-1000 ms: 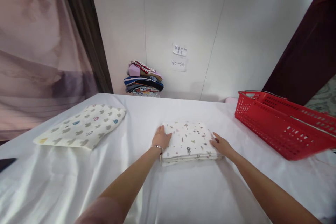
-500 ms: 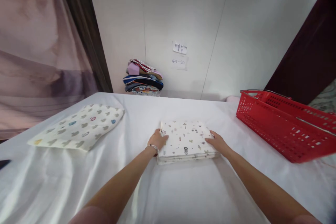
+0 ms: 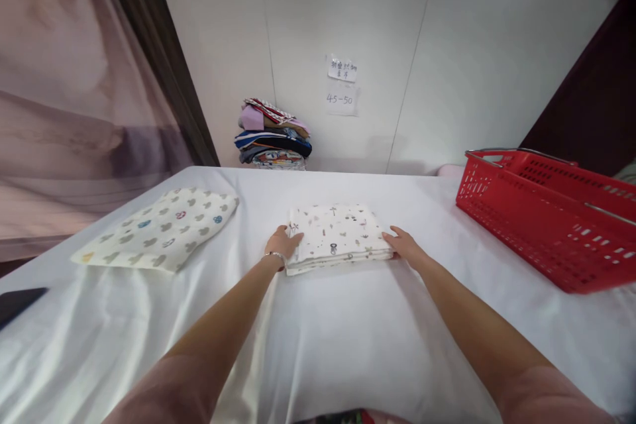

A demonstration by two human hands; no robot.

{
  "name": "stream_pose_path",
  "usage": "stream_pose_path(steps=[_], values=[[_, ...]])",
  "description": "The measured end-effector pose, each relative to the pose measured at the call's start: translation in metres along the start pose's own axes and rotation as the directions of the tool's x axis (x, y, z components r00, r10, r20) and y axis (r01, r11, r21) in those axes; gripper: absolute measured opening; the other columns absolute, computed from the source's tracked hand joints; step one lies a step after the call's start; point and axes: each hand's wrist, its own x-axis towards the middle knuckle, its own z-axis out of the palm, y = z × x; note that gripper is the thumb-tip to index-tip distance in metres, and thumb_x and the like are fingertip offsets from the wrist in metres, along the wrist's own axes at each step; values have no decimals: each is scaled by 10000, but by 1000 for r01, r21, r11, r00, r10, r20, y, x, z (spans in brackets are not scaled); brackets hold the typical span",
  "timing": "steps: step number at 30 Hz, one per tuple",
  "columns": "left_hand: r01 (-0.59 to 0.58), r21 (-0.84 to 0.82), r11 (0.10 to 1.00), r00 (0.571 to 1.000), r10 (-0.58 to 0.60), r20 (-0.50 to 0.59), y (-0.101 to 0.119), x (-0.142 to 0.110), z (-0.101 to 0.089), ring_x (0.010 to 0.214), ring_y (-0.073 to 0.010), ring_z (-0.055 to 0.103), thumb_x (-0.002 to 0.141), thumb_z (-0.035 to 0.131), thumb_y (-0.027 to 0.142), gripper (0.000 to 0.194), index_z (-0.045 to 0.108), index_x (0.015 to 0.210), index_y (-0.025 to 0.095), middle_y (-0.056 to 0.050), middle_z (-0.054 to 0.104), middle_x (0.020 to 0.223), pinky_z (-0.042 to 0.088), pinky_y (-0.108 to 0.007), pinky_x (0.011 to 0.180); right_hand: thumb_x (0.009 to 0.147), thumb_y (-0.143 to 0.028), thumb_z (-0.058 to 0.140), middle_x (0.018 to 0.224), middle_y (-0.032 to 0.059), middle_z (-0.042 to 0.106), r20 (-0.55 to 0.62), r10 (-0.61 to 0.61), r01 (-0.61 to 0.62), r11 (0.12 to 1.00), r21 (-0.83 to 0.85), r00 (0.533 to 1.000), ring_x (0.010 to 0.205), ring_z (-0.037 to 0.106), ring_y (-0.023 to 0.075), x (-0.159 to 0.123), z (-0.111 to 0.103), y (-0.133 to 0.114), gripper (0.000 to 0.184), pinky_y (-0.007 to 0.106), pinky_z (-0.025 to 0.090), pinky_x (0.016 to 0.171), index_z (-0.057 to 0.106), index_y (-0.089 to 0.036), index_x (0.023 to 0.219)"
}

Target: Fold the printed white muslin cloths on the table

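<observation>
A folded white cloth (image 3: pixel 342 235) with small printed figures lies flat on the white-covered table in front of me, its layers showing along the near edge. My left hand (image 3: pixel 283 246) closes on its left edge, thumb on top and the other fingers partly hidden at the side. At the right edge, my right hand (image 3: pixel 406 247) pinches lightly, thumb at the top rim and lower fingers tucked against the side. A bracelet circles my left wrist. Further left lies a cream cloth (image 3: pixel 163 228) printed with grey shapes and a few coloured ones, untouched.
A red plastic basket (image 3: pixel 541 225) with metal handles stands at the right. Behind the table rises a stack of folded fabrics (image 3: pixel 273 136) against the wall, left of two paper notes (image 3: pixel 342 86). A dark flat object (image 3: pixel 20 303) lies at the left edge.
The folded cloth and both hands have shifted left and slightly away from me. My right hand overlaps the cloth less. The view has tilted down and turned a little left.
</observation>
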Motion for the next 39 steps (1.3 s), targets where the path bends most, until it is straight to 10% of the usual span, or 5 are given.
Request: stream_pose_path(steps=[5, 10, 20, 39], values=[[-195, 82, 977, 967, 206, -148, 2, -29, -1, 1143, -224, 451, 766, 500, 404, 544, 403, 1243, 161, -102, 428, 1300, 367, -303, 943, 758, -493, 490, 999, 114, 622, 49, 7, -16, 981, 193, 999, 713, 623, 177, -23, -10, 20, 714, 296, 523, 606, 275, -144, 1342], [-493, 219, 842, 814, 535, -226, -1, -57, 5, 1207, -208, 368, 793, 497, 355, 369, 520, 1138, 226, -44, 429, 1307, 313, -322, 1005, 753, -380, 507, 977, 94, 630, -81, -62, 82, 959, 270, 995, 679, 602, 142, -33, -8, 35, 466, 232, 478, 518, 484, -163, 1164], [-701, 183, 690, 651, 723, -230, -38, -54, 12, 1092, -220, 478, 814, 470, 437, 346, 613, 1026, 204, -70, 555, 1143, 410, -387, 934, 703, -443, 555, 468, -9, 514, -67, 27, -15, 985, 170, 997, 368, 388, 61, -24, -5, 20, 309, 183, 235, 334, 530, -156, 591], [-737, 202, 645, 603, 762, -234, -57, -55, 17, 1146, -227, 446, 800, 502, 295, 349, 548, 1138, 219, -73, 503, 1227, 411, -413, 951, 718, -469, 547, 512, 1, 551, 45, 79, -78, 997, -6, 996, 415, 502, 97, -21, -5, 7, 306, 190, 336, 366, 554, -163, 727]])
